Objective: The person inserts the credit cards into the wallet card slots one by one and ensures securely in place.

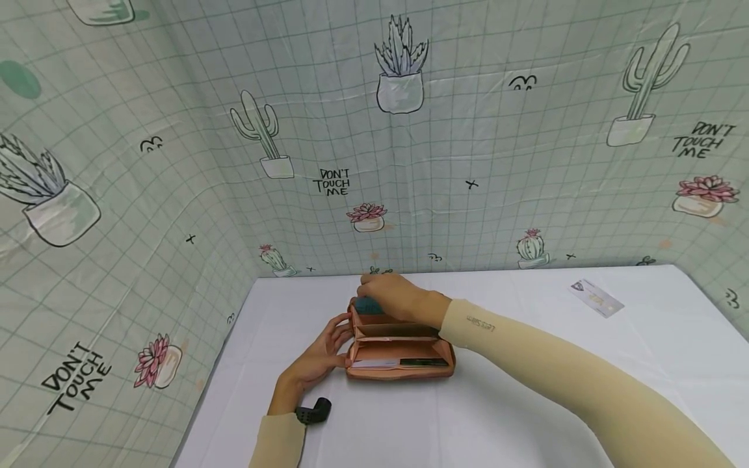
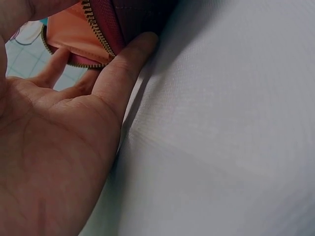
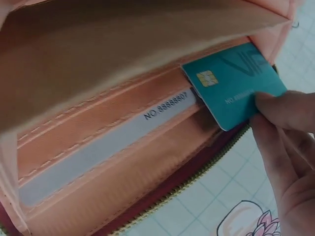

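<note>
An orange-pink zip wallet (image 1: 404, 374) lies spread open on the white table, its compartments facing up. My left hand (image 1: 316, 354) holds its left end, thumb near the front corner and fingers along the side; the left wrist view shows fingers against the brass zip edge. At the far side, my right hand (image 1: 398, 296) pinches a teal VIP card (image 3: 231, 83) between thumb and fingers. That card overlaps the inner card slots, and the right wrist view does not show how deep it sits. Beside it, a pale numbered card (image 3: 108, 147) shows as a strip in a slot.
White (image 1: 374, 363) and dark (image 1: 424, 362) card edges show in the wallet's near side. A silver-grey card (image 1: 597, 298) lies at the table's back right. Cactus-print cloth (image 1: 445, 149) hangs behind and at the left. A black strap (image 1: 315, 412) is on my left wrist.
</note>
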{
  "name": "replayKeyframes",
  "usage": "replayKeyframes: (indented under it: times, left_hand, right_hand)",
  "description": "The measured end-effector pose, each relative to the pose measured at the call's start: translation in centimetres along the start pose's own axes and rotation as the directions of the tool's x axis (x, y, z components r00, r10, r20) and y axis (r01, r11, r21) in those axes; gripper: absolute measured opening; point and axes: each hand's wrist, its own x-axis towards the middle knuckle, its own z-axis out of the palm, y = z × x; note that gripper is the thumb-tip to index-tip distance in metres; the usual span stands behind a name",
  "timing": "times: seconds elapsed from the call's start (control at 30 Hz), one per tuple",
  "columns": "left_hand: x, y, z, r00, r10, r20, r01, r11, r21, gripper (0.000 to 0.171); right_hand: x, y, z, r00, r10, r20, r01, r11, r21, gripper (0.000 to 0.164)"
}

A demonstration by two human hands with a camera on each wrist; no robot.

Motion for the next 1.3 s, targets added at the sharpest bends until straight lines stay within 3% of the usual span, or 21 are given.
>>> replayKeyframes:
  times: [0.43, 0.67, 0.93, 1.3]
  left_hand:
    - [0.1, -0.1, -0.2, 1.0, 0.019, 0.005, -0.019, 1.0, 0.017, 0.096]
    - [0.1, -0.2, -0.1, 1.0, 0.012, 0.006, -0.012, 1.0, -0.021, 0.099]
    - [0.0, -0.3, 0.0, 1.0, 0.002, -0.002, -0.002, 1.0, -0.027, 0.101]
    - [0.0, -0.1, 0.1, 1.0, -0.01, -0.008, 0.01, 1.0, -0.018, 0.1]
  right_hand:
    - [-0.4, 0.2, -0.2, 0.995, -0.027, 0.092, 0.018, 0.995, 0.097, 0.031]
    - [-0.8, 0.4, -0.3, 0.994, -0.05, 0.096, 0.036, 0.989, 0.144, 0.038]
    - [-1.2, 0.7, 0.2, 0.993, -0.082, 0.08, 0.066, 0.982, 0.18, 0.033]
    - [-1.7, 0.5, 0.3, 0.986, -0.024, 0.165, -0.022, 0.963, 0.269, 0.047]
